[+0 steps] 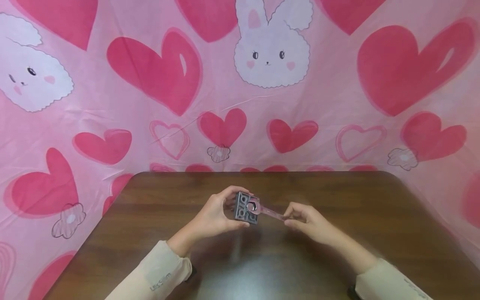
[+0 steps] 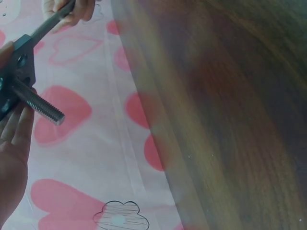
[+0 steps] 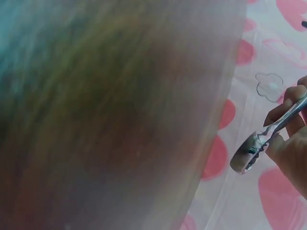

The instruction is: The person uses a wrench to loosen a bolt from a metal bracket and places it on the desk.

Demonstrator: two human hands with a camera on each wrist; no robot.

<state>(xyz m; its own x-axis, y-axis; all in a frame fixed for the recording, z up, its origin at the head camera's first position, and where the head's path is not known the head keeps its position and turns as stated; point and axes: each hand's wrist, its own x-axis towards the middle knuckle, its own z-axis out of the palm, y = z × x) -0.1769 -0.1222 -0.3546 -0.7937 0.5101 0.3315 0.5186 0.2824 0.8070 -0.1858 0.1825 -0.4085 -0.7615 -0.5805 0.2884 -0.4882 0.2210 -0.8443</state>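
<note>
My left hand (image 1: 215,214) grips a dark grey metal block (image 1: 241,213) by its edges, thumb below and fingers above, over the middle of the table. Round openings mark the block's face. A shiny wrench (image 1: 271,213) has one end set around a bolt head (image 1: 251,206) on that face. In the left wrist view, the bolt's threaded shank (image 2: 44,108) sticks out of the block's other side. My right hand (image 1: 309,221) pinches the wrench near its far end. The right wrist view shows that wrench end (image 3: 249,152) protruding past the fingers.
The brown wooden table (image 1: 168,266) spreads beneath both hands, with rounded far corners. A pink cloth (image 1: 221,100) printed with hearts and rabbits hangs behind it and along the sides.
</note>
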